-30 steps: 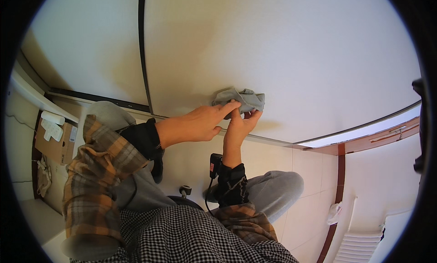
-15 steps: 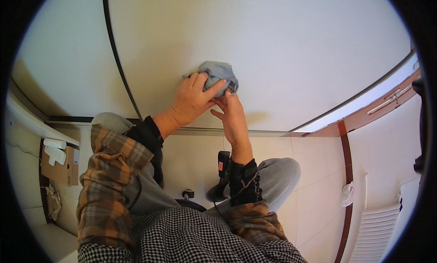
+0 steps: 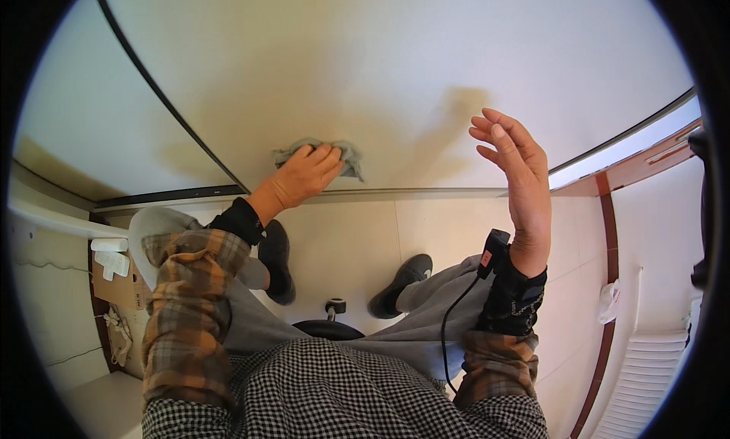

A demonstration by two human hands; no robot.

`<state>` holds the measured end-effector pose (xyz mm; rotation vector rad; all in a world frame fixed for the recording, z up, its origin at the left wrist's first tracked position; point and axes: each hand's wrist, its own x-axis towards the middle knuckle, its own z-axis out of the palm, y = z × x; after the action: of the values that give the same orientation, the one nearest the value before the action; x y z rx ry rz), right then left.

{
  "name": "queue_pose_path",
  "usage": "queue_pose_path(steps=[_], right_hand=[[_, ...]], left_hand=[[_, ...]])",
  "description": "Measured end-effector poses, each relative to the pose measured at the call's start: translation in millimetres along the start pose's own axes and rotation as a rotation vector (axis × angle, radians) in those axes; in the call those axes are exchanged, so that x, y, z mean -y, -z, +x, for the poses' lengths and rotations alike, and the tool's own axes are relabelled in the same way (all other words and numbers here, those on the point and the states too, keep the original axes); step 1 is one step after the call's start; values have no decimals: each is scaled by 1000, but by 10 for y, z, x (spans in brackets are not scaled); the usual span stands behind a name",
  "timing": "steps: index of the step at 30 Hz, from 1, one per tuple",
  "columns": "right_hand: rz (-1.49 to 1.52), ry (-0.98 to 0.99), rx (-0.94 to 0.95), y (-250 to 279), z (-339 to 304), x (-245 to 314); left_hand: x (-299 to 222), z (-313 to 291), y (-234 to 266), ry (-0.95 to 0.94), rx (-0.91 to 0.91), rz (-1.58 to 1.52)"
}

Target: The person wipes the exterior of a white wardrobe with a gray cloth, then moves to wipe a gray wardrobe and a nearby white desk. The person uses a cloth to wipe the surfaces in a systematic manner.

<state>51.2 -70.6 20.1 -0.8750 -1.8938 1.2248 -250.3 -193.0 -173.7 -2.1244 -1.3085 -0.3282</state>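
My left hand (image 3: 301,174) presses a crumpled grey-blue cloth (image 3: 351,159) against a pale, smooth door panel (image 3: 365,66), close to its lower edge. The fingers curl over the cloth and cover its middle; the ends stick out on both sides. Off to the right, my right hand (image 3: 521,169) is raised in front of the same panel. It holds nothing, its fingers are bent and apart, and its shadow falls on the panel. A black band with a small black device (image 3: 494,250) and a cable is on the right wrist.
A dark vertical strip (image 3: 156,85) divides the panels on the left. Below them runs a light tiled floor (image 3: 334,234). A cardboard box (image 3: 122,287) with white items stands at left. At right are a white radiator (image 3: 646,378) and a small white bag (image 3: 609,302).
My right hand has let go of the cloth and moved right, away from it. The left hand has brought the cloth lower on the panel and a little left.
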Motion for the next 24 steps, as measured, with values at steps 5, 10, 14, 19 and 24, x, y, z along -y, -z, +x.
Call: queue_pose_path(steps=[5,10,14,19,24], right_hand=[[15,-36,104,-41,17,-226],[-135,0,106,-196,96,-411],[-285,62,67,-256,179,-507],[-271,126,21,-224,174,-423],[-231,160,-46,-192,156,-268]], left_hand=[[-342,-424,-752,-87,303,-6],[-538,-597,-1160,-268,582,72],[-499,-528,-1074,-199,424,13],[-242,-17,-385,107,76,-86],[380,376,583,418,-402,125]])
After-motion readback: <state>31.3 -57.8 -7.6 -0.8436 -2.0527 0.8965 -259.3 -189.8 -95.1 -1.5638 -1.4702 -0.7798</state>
